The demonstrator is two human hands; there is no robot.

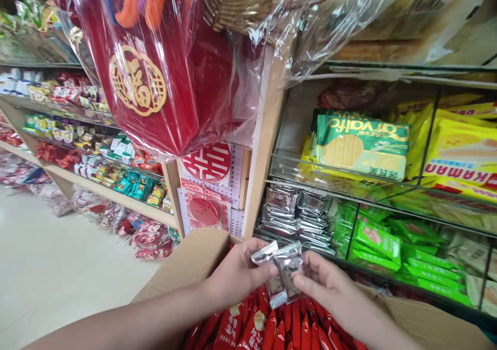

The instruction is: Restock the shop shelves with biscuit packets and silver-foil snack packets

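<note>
My left hand [243,270] pinches a small silver-wrapped snack packet [267,254] between thumb and fingers. A second silver packet [289,272], overlapping the first, is gripped at its right edge by my right hand [326,277]. Both packets are held above an open cardboard box [190,262] full of red snack packets [248,324]. Just beyond my hands, stacks of similar silver packets [281,202] sit in a shelf compartment.
Green packets [378,241] lie right of the silver stacks, with yellow and green biscuit packs [361,143] above. A plastic-wrapped red decoration [166,81] hangs close at upper left. Candy shelves [97,137] stretch leftward along the pale floor [58,267].
</note>
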